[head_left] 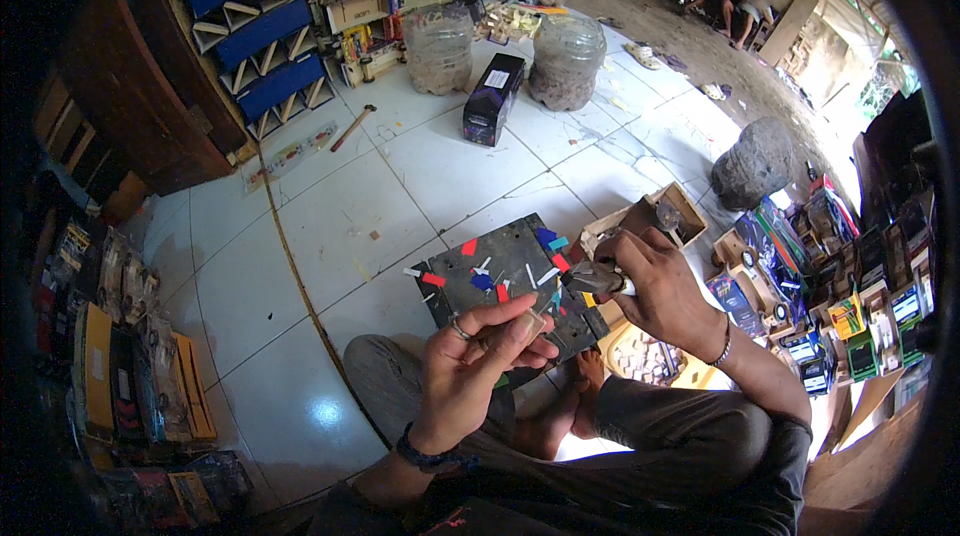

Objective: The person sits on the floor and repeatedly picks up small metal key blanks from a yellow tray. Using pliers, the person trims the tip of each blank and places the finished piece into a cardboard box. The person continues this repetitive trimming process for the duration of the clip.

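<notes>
Small pale block [537, 324] is pinched in left hand [478, 354] above dark board [512, 248], probably for fine control. Pliers [594, 281] are gripped in right hand [660, 286], tips by red strip [561, 263]; whether it is clamped cannot be told. Coloured scraps [482, 282] are scattered on board, presumably for easy reach.

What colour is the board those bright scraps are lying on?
The board is dark grey, seen best in the head view.
</notes>
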A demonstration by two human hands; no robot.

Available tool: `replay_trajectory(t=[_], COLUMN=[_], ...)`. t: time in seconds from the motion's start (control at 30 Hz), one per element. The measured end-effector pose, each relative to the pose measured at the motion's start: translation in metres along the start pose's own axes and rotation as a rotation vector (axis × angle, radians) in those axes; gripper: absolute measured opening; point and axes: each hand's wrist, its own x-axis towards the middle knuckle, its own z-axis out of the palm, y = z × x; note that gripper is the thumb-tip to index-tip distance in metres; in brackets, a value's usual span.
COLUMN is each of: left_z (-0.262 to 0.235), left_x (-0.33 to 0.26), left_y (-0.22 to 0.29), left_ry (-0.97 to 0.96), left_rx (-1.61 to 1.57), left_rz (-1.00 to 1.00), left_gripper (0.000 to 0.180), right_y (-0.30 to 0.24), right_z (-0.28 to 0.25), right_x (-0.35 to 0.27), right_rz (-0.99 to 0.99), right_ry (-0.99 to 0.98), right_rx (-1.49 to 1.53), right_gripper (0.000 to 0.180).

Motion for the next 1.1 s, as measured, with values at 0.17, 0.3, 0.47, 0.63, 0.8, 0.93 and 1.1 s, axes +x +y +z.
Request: replay_trajectory(t=[0.17,0.3,0.47,0.63,0.8,0.93,1.1], left_z=[0.001,0.003,0.004,0.007,0.007,0.007,0.007], left_x=[0.001,0.003,0.003,0.002,0.001,0.001,0.000], left_y=[0.001,0.000,0.000,0.000,0.001,-0.002,-0.004], left_ry=[0.038,0.030,-0.006,-0.002,-0.019,-0.042,-0.035], left_rx=[-0.019,-0.055,-0.030,0.023,-0.012,-0.034,-0.050], left_rz=[-0.024,0.005,0.058,0.043,0.054,0.095,0.082], left_gripper=[0.033,0.036,0.041,0.046,0.045,0.044,0.044], right_y=[0.001,0.000,-0.002,-0.007,-0.008,-0.007,-0.006], right_z=[0.001,0.003,0.004,0.006,0.009,0.011,0.015], right_x=[0.001,0.000,0.000,-0.001,0.000,-0.001,-0.002], right_rz=[-0.014,-0.041,-0.072,-0.111,-0.130,-0.124,-0.127], right_ry=[0.014,0.044,0.030,0.021,0.046,0.062,0.083], right_rx=[0.027,0.002,-0.003,-0.094,-0.118,-0.142,-0.143], right_gripper=[0.053,0.051,0.054,0.057,0.058,0.059,0.061])
